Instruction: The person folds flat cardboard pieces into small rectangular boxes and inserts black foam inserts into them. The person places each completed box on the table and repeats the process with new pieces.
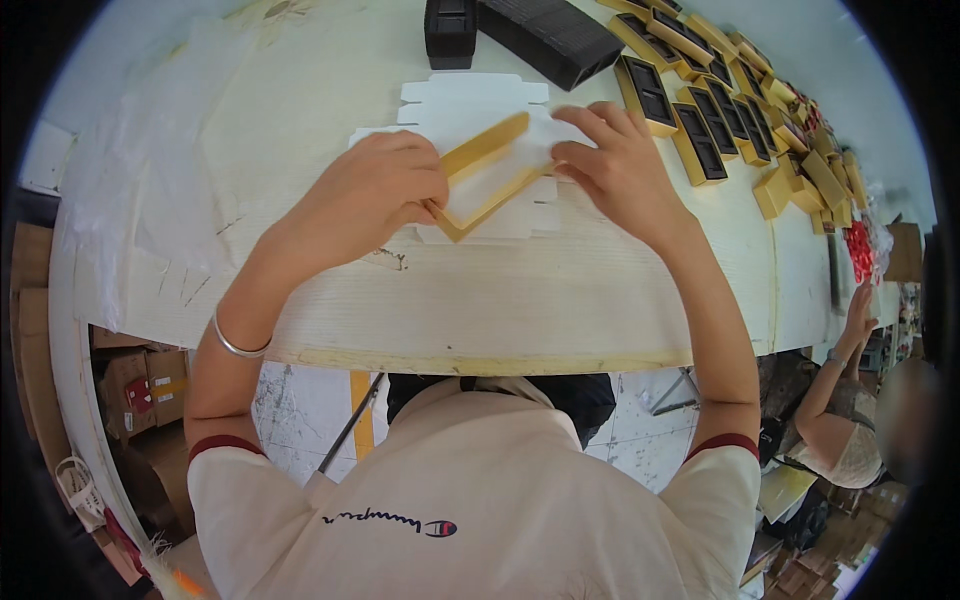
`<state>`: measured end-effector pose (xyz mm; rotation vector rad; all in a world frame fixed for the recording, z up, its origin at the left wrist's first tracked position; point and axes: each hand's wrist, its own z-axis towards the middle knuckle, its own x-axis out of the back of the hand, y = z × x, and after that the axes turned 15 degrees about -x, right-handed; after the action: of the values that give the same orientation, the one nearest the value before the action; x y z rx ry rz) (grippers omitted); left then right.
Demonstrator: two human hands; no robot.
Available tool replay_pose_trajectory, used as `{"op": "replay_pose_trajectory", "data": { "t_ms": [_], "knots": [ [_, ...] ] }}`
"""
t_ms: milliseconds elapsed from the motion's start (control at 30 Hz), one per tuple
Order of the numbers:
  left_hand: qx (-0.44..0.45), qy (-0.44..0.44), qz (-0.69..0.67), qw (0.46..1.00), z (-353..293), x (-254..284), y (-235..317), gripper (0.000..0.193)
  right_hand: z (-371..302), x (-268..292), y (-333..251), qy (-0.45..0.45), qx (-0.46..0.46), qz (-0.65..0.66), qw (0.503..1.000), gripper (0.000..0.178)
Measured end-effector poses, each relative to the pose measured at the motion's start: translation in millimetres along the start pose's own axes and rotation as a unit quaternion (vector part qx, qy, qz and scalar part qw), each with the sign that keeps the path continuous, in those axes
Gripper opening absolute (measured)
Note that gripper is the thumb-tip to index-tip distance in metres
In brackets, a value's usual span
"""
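Note:
A gold cardboard strip (pixel 500 194), bent into an open angled frame, is held just over a flat white die-cut card (pixel 470 97). My left hand (pixel 388 185) is closed on the strip's left part, thumb and fingers pinching it near the bent corner. At the right end of the strip's near side, my right hand (pixel 618 165) grips the edge between its fingertips, with the upper fingers slightly raised. The strip's far side ends free between the two hands. The strip is a little blurred.
Beyond the card lie a stack of black trays (pixel 550 38) and a shorter black stack (pixel 450 30). Several gold boxes with black inserts (pixel 697 143) crowd the right. Clear plastic sheeting (pixel 165 160) covers the table's left. A co-worker (pixel 845 430) is at far right.

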<state>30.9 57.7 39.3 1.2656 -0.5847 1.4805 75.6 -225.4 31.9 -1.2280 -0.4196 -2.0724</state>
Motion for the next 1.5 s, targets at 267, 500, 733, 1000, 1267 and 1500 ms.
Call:
{"op": "replay_pose_trajectory", "data": {
  "t_ms": [267, 500, 733, 1000, 1267, 1500],
  "knots": [
    [0.117, 0.073, 0.167, 0.976, 16, -28, 44, 0.043, -26, -4, -57, -0.148, -0.074, 0.073, 0.984, 0.012],
    [0.131, 0.030, -0.037, 0.990, -3, -37, 31, 0.030, -18, 15, -37, -0.144, -0.034, 0.143, 0.979, 0.041],
    [0.092, 0.046, -0.065, 0.993, -4, -34, 18, 0.027, -18, -20, -30, -0.153, 0.011, 0.227, 0.962, 0.024],
    [0.216, 0.108, -0.074, 0.968, 14, -52, 30, 0.012, -15, -51, -58, -0.095, -0.105, 0.279, 0.950, 0.018],
    [0.238, 0.130, -0.122, 0.955, -3, -48, 31, 0.009, -25, -4, -56, -0.146, -0.056, 0.257, 0.954, 0.047],
    [0.217, 0.122, -0.158, 0.955, -5, -53, 27, 0.014, -37, -33, -58, -0.029, 0.035, 0.197, 0.979, 0.052]
  ]
}}
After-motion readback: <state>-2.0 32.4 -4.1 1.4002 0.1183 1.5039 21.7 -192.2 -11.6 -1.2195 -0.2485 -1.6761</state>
